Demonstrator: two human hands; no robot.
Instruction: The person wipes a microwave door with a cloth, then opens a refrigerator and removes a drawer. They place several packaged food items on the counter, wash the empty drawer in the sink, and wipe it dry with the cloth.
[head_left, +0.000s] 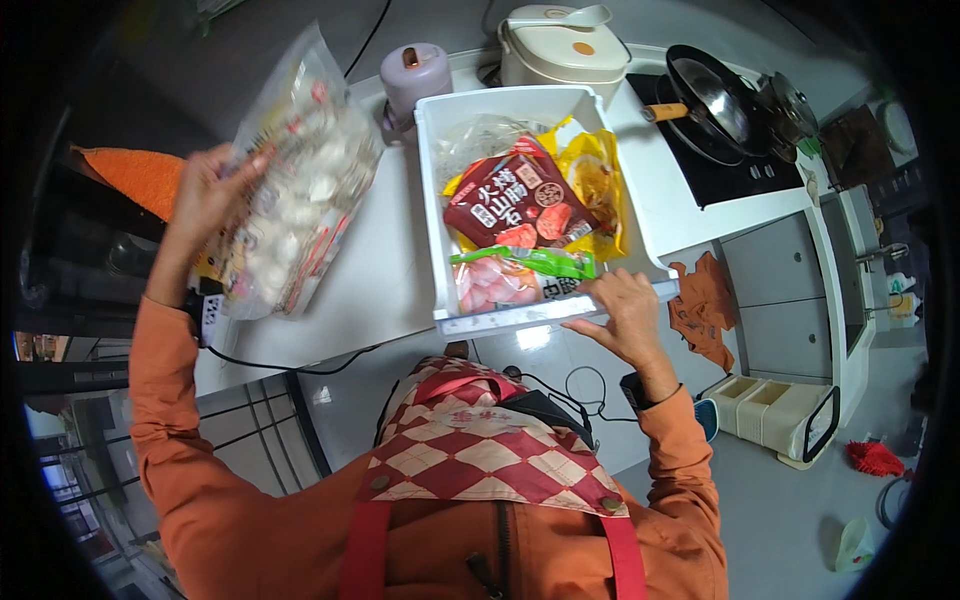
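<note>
My left hand (217, 191) grips the edge of a large clear plastic bag (300, 187) of pale, lumpy food, lifted over the left part of the counter. My right hand (624, 307) holds the front edge of a white freezer drawer (517, 97), thumb below and fingers over the rim. Inside the drawer lies a dark red sausage packet (517, 199) on top of yellow packaging (596, 187). Nearest me in it is a bag of pink pieces with a green top strip (525, 261). Crumpled clear plastic (480, 142) fills the drawer's back left corner.
Behind the drawer stand a lilac lidded appliance (416, 75) and a cream rice cooker (562, 56) with a white spoon (577, 16) on its lid. A wok (705, 97) sits on the black cooktop (697, 184) at right. An orange cloth (135, 180) lies far left; cables trail below the counter.
</note>
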